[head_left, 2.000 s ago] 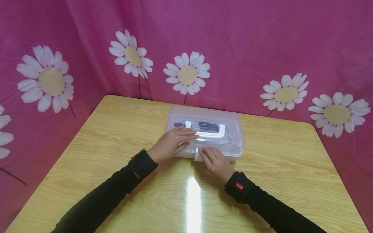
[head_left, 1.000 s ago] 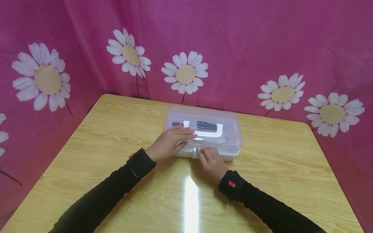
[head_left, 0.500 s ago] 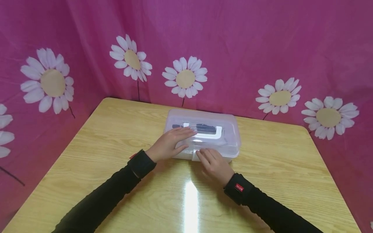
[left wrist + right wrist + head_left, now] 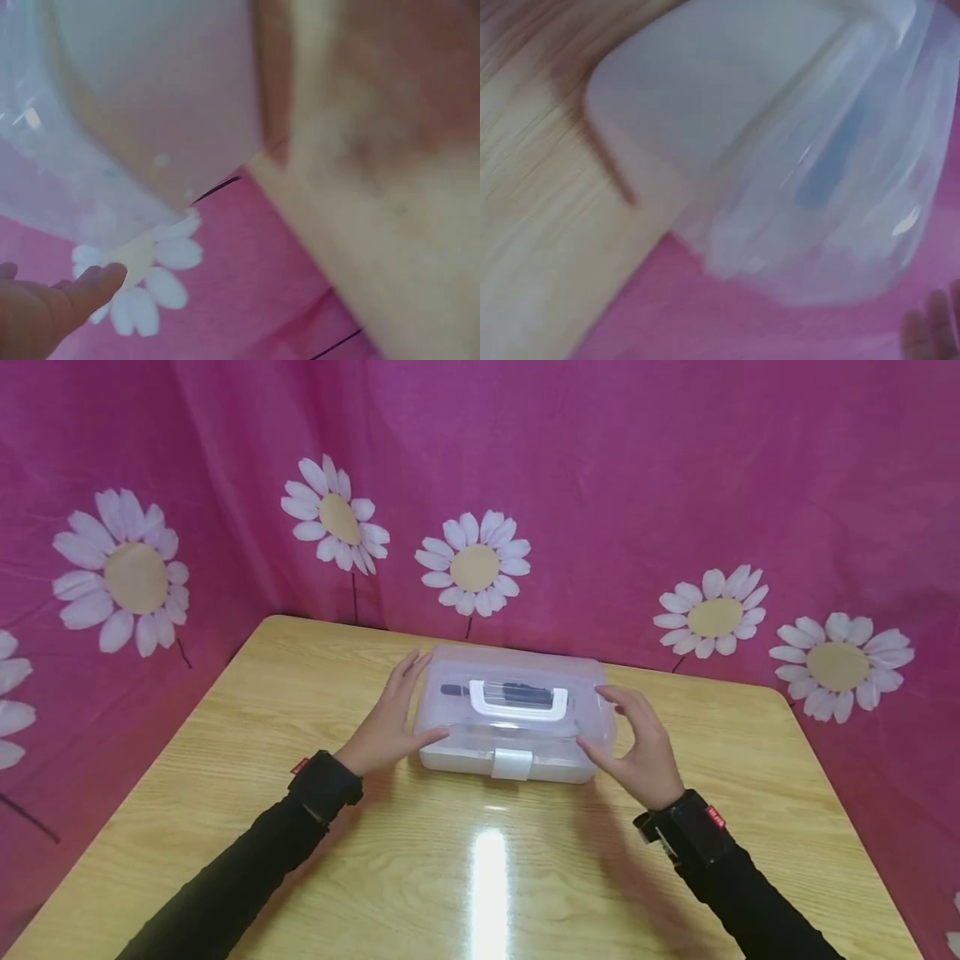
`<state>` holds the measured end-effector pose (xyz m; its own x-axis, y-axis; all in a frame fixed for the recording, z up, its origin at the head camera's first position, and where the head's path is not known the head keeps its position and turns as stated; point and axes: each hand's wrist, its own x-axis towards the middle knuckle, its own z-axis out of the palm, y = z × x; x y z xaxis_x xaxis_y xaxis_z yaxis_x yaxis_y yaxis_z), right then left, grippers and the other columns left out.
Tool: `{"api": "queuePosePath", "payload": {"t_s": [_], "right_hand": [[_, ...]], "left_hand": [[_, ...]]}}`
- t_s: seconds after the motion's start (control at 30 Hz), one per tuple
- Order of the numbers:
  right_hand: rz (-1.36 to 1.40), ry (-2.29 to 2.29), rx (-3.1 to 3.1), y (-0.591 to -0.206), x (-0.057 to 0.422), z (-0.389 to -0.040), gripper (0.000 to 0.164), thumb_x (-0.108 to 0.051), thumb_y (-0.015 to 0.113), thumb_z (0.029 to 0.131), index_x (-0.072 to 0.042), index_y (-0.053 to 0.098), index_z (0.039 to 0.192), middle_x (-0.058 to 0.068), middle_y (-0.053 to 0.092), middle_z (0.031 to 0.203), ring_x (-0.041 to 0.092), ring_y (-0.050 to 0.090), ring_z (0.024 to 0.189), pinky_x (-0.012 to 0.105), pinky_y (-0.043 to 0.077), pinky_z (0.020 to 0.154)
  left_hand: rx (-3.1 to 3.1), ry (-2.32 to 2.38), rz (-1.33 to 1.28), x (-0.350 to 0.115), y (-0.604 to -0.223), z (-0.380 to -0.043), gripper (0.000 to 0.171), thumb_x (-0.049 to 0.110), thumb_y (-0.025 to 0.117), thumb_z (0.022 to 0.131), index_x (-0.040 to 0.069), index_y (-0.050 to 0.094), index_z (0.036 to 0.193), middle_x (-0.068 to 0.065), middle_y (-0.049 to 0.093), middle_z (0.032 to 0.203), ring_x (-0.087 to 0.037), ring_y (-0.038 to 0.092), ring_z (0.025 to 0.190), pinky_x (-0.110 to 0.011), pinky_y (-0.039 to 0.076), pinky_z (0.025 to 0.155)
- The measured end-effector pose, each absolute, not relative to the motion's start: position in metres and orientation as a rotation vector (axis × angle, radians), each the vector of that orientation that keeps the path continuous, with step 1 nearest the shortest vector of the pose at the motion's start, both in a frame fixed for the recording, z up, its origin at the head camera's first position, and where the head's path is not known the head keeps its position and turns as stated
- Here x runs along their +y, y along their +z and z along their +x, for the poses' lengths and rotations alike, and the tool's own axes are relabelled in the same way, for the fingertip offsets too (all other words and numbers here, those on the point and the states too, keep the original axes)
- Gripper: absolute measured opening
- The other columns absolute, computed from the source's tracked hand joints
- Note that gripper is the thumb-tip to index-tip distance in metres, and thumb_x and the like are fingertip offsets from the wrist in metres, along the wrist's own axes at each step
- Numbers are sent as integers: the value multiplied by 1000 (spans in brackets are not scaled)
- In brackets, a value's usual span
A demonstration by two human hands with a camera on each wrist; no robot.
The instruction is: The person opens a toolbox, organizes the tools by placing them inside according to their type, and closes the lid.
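A plastic storage box (image 4: pixel 450 761) with a see-through lid (image 4: pixel 585 685) stands on the table. Its white handle (image 4: pixel 517 714) lies on the lid, and a white latch (image 4: pixel 512 764) hangs flat against the front. Dark items show through the lid; their kind is unclear. At the box's left end is my left hand (image 4: pixel 386 722), fingers extended and thumb near the front lid edge. My right hand (image 4: pixel 643 752) is at the right end, thumb and fingers spread apart. Whether either touches the box cannot be told. In the right wrist view, fingertips (image 4: pixel 939 330) appear beyond the lid.
The wooden table (image 4: pixel 360 860) reaches a pink curtain (image 4: pixel 585 485) with printed white daisies behind the box. The table's back edge is close behind the box. A bright light reflection lies on the tabletop in front.
Both hands have left the lid and latch at the front. The left moved to the left end of the box, the right to the right end, uncovering the handle and latch.
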<state>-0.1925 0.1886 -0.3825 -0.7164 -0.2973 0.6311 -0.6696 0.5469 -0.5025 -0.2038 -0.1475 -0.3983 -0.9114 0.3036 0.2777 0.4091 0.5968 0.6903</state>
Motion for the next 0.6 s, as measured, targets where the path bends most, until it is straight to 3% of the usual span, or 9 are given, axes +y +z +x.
{"api": "queuePosePath", "payload": {"t_s": [0.03, 0.17, 0.23, 0.4, 0.6], "right_hand": [[756, 1046, -2343, -383, 194, -197, 70, -2, 82, 64, 3, 51, 126, 20, 53, 125, 29, 48, 115, 27, 39, 99], [750, 1150, -2472, -394, 208, -214, 76, -1, 81, 66, -1, 47, 134, 22, 40, 141, 38, 35, 130, 58, 33, 101], [763, 1221, -2539, -402, 212, -220, 78, -3, 81, 68, -4, 45, 137, 22, 31, 147, 41, 28, 135, 65, 29, 101], [789, 1218, -2652, -416, 211, -224, 79, -12, 84, 67, -10, 48, 136, 17, 17, 155, 44, 20, 139, 68, 27, 101], [929, 793, -2591, -409, 201, -220, 83, -24, 87, 61, -12, 50, 134, 17, 28, 151, 42, 18, 139, 67, 17, 105]], "left_hand": [[-2701, -1238, -586, -149, -401, -203, 101, 31, 78, 76, 19, 12, 151, -12, 6, 157, -35, 17, 143, -59, 30, 106], [-2747, -1294, -573, -152, -410, -200, 94, 30, 76, 79, 20, 16, 151, -13, 10, 157, -36, 24, 141, -57, 31, 106], [-2747, -1299, -582, -151, -413, -199, 86, 28, 74, 81, 19, 21, 150, -13, 13, 156, -37, 31, 138, -53, 35, 105], [-2750, -1292, -562, -150, -413, -198, 75, 26, 71, 84, 18, 31, 146, -13, 17, 156, -37, 41, 132, -49, 42, 100], [-2760, -1310, -569, -150, -407, -200, 74, 27, 70, 84, 17, 32, 146, -13, 18, 156, -36, 40, 133, -48, 42, 101]]}}
